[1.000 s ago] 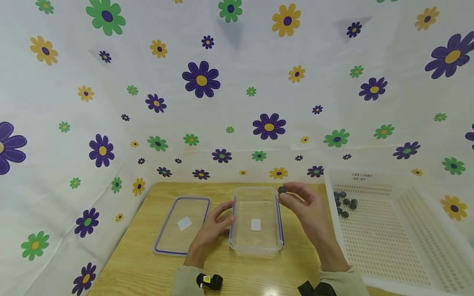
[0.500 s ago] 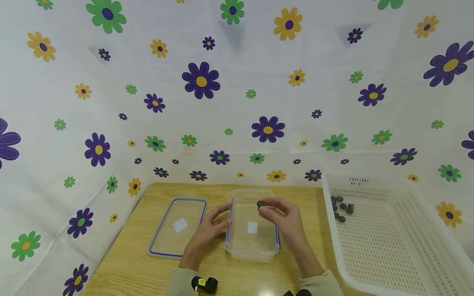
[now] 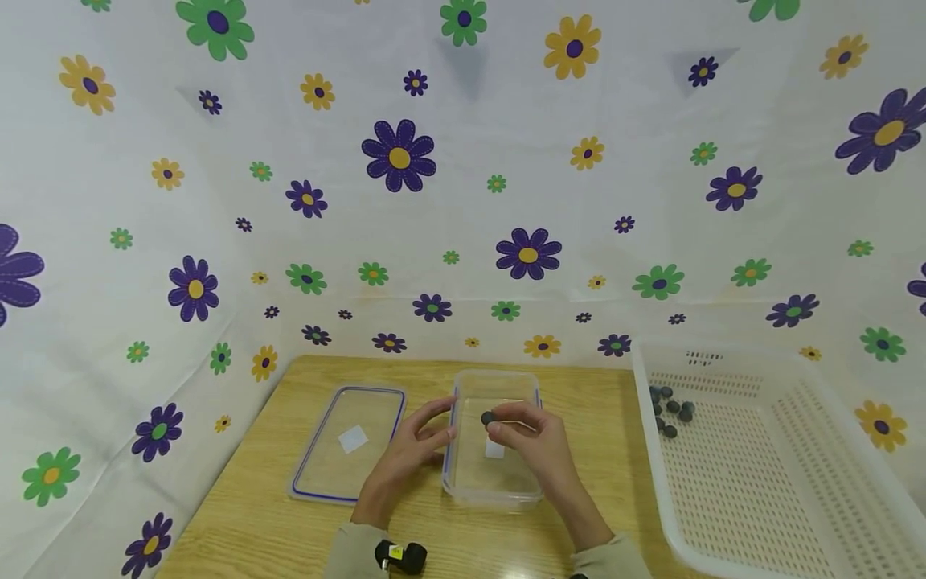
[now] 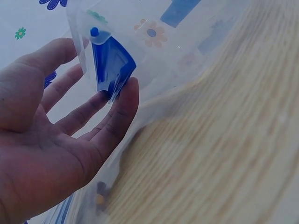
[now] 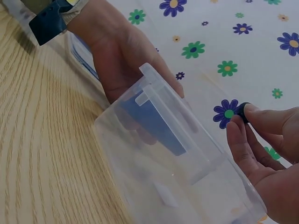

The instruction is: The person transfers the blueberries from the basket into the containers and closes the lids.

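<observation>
A clear plastic container (image 3: pixel 495 484) with blue clips stands on the wooden table (image 3: pixel 246 531). My right hand (image 3: pixel 531 438) hovers over its inside and pinches a small dark round piece (image 3: pixel 488 418) between thumb and fingertip; the same piece (image 5: pixel 242 112) shows in the right wrist view above the container's rim (image 5: pixel 161 100). My left hand (image 3: pixel 408 450) rests with straight fingers against the container's left wall, fingers (image 4: pixel 119 112) touching the blue clip (image 4: pixel 110 65).
The container's clear lid (image 3: pixel 350 442) with a blue seal lies flat to the left. A white perforated basket (image 3: pixel 767 474) stands at the right, with several dark round pieces (image 3: pixel 671 408) in its far left corner. Flowered cloth (image 3: pixel 463 201) walls surround the table.
My right hand carried the dark piece leftwards from the container's right rim to above its middle and lowered it. The left hand stayed against the container's left side.
</observation>
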